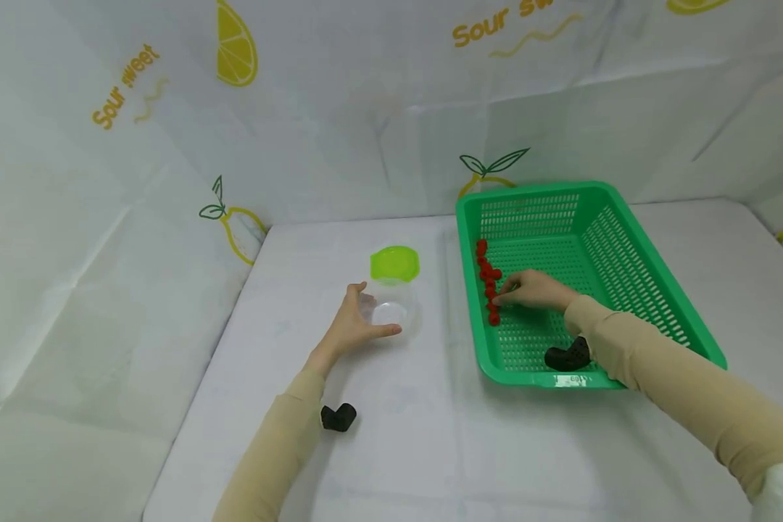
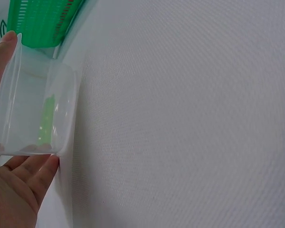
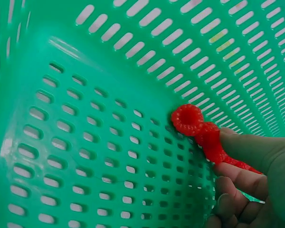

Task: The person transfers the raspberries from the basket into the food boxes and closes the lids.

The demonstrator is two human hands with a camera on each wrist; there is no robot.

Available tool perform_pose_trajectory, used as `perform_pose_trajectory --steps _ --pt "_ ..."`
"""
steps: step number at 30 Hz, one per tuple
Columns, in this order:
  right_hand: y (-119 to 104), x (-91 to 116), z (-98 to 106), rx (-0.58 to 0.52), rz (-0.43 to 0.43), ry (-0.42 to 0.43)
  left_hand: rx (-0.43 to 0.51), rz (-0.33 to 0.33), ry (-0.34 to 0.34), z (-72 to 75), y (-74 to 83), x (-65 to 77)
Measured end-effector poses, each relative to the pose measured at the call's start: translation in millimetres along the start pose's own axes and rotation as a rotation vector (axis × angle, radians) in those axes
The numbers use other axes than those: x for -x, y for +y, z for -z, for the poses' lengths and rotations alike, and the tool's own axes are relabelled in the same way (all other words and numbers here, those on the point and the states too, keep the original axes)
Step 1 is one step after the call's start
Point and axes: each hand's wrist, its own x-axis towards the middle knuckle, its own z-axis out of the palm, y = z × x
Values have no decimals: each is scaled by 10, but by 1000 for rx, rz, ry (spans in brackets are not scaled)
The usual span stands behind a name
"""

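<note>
My left hand (image 1: 347, 326) spans a clear plastic container (image 1: 391, 314) on the table, thumb on one side and fingers on the other; the thumb reaches its rim in the left wrist view. A bright green lid (image 1: 395, 262) lies just behind the container. Inside the green basket (image 1: 470, 283), several red raspberries (image 3: 187, 119) sit in a line along the left wall. My right hand (image 1: 538, 290) reaches in and pinches one raspberry (image 3: 213, 148) between thumb and index finger. The hand partly hides the raspberries beyond it in the right wrist view.
The basket has slotted walls and stands on the right half of the white-covered table. A printed white cloth (image 1: 339, 130) hangs behind the table. Black wrist cameras (image 1: 568, 355) show at both forearms.
</note>
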Motion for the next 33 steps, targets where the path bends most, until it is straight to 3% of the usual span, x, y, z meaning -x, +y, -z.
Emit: perform_pose_trajectory --steps 7,13,33 --pt "-39 -24 -21 -70 -33 -18 4 -14 -5 20 -33 16" --pt "-77 -53 -18 -83 -5 -5 5 -15 1 14 -28 22" --pt "-351 137 72 66 54 102 -22 -24 11 -8 8 19"
